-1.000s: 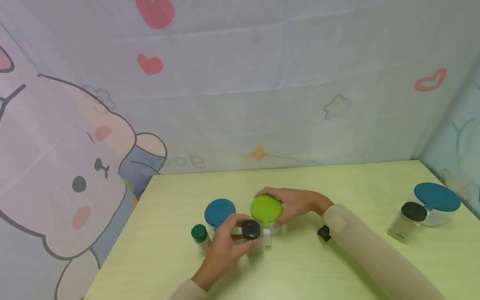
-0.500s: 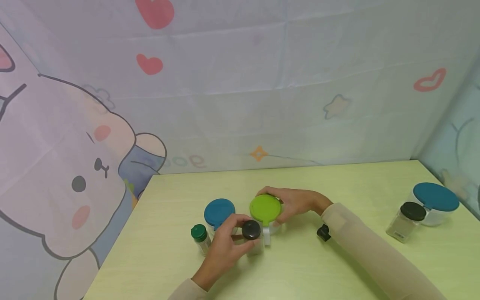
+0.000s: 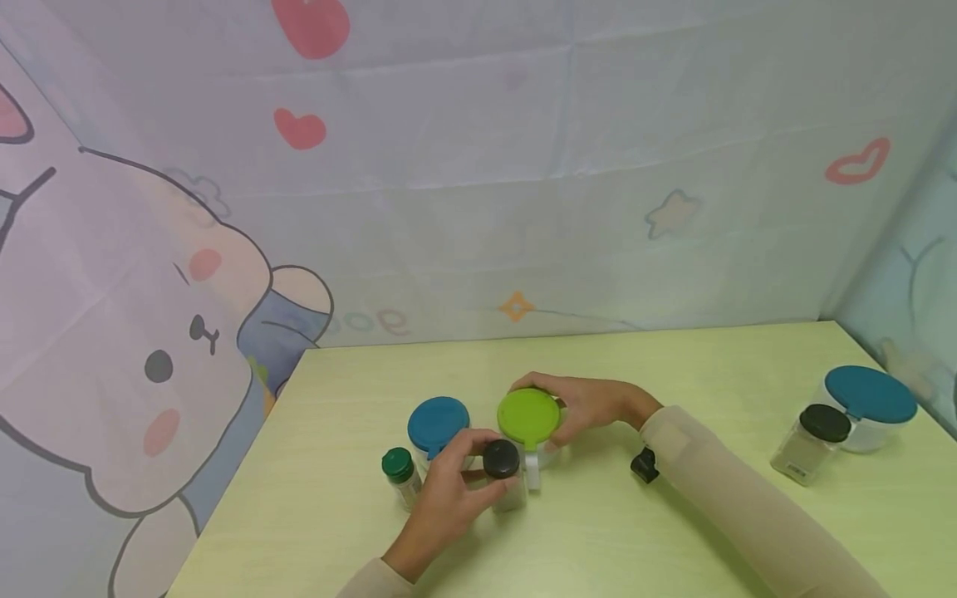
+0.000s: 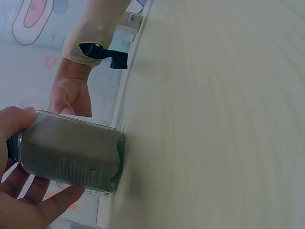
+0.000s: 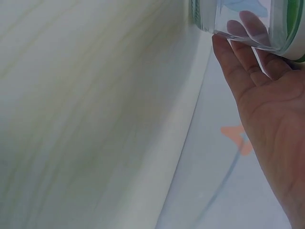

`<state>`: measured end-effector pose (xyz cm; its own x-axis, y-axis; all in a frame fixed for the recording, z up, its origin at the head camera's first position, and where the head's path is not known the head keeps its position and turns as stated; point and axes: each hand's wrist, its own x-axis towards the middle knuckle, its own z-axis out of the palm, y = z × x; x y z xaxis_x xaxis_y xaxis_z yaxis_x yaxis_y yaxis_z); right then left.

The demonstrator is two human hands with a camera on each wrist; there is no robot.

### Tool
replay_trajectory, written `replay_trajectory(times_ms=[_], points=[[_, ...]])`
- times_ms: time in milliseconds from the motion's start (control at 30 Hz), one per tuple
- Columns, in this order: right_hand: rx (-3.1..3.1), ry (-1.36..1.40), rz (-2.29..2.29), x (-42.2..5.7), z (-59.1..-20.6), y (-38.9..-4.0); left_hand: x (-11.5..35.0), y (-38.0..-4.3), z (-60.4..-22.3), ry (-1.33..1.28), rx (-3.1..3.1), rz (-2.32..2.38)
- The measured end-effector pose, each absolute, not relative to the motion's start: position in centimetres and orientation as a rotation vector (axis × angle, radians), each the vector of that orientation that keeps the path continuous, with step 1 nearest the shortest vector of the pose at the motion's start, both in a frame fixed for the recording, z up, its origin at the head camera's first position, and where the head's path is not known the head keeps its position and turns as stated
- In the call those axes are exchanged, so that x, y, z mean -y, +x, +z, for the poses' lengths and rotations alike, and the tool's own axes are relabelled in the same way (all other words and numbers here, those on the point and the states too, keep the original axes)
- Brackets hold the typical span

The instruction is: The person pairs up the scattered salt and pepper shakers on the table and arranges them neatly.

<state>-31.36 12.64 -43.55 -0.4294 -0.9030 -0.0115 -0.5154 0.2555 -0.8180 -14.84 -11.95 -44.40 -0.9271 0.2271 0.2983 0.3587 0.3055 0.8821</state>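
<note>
My left hand [image 3: 452, 490] grips a clear spice jar [image 3: 510, 492] with a black lid, its fingers and thumb curled round the sides. In the left wrist view the jar [image 4: 71, 150] is full of a greyish-brown powder. My right hand [image 3: 583, 407] holds a clear jar with a lime-green lid [image 3: 529, 415] and a white handle [image 3: 532, 472], its fingers round the far and right sides. Through that jar's clear wall [image 5: 243, 19] the fingers show in the right wrist view. Left of both stand a blue-lidded container [image 3: 438, 423] and a small green-capped shaker [image 3: 399, 475], partly behind the left hand.
At the right end of the table [image 3: 658, 548] a second blue-lidded container [image 3: 871, 407] stands behind another black-lidded spice jar [image 3: 811, 444]. A black wrist camera mount [image 3: 645, 465] hangs under the right sleeve. A printed cloth [image 3: 463, 208] hangs behind the table.
</note>
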Motion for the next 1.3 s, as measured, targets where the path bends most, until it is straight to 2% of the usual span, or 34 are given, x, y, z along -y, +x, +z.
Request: replay_trajectory(times_ms=[1300], points=[[-2.024,-1.251,-1.071,-12.65,-43.89,-31.63,11.65,-15.25,-44.72,-0.497,2.487,-1.703]])
